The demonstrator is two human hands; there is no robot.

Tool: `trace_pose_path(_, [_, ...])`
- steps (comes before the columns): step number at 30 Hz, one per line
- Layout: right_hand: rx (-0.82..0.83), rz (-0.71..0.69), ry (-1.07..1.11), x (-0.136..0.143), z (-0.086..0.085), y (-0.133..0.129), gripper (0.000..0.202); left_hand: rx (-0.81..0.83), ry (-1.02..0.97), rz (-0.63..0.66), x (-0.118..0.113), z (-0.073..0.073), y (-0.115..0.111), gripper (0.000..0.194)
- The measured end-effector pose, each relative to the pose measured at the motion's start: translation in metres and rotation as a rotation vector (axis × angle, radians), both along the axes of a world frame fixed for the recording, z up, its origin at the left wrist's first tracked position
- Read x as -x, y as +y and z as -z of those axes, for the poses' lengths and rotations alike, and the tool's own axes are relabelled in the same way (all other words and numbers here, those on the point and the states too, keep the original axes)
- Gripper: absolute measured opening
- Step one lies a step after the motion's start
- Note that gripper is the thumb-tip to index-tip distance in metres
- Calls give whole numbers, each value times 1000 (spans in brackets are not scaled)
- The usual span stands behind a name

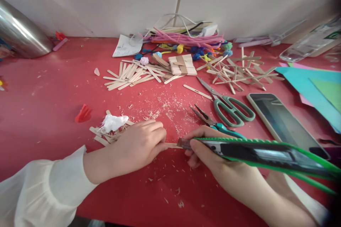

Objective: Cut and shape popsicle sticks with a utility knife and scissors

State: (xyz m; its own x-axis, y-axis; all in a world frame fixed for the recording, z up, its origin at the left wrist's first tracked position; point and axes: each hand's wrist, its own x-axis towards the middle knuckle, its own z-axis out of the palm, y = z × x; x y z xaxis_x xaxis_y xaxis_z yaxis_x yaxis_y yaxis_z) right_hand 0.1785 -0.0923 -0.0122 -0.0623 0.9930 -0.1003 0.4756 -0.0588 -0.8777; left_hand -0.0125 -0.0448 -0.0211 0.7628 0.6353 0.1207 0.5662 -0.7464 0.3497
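Note:
My left hand (135,143) is closed, pinching one end of a wooden craft stick (173,145) low over the red table. My right hand (215,156) grips a green and black utility knife (255,154), its blade end resting at the stick's other end. How the right fingertips meet the stick is partly hidden by the knife. Under and behind my left wrist lie craft sticks (100,140) with a crumpled white tissue (113,123) on top. Wood shavings (170,108) are scattered in front of both hands.
Beyond my right hand lie pliers (206,117), scissors (226,104) and a phone (285,122). Loose craft sticks (133,74), a banded stick bundle (183,65) and pink pipe cleaners (183,38) line the back. A metal bottle (25,30) lies left; coloured paper (314,85) lies right.

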Motion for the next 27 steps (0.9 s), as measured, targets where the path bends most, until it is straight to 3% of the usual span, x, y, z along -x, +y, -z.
trace_pose_path(6, [258, 100, 346, -1, 3, 6, 11, -3, 10, 9, -1, -2, 0, 25])
trace_pose_path(10, [178, 71, 246, -2, 4, 2, 10, 12, 18, 4, 0, -2, 0, 24])
trace_pose_path(12, [-5, -56, 43, -3, 5, -3, 9, 18, 17, 9, 0, -2, 0, 25])
trace_pose_path(15, [-265, -405, -187, -6, 4, -8, 15, 10, 11, 17, -1, -2, 1, 28])
trace_pose_path(17, [-297, -473, -216, -8, 3, -7, 16, 8, 12, 19, -2, -3, 2, 29])
trace_pose_path(23, [53, -88, 37, -7, 1, 0, 10, -11, 33, 18, -2, -4, 1, 27])
trace_pose_path(27, [100, -35, 194, -3, -2, -2, 14, -43, 40, 50, 0, -3, 2, 29])
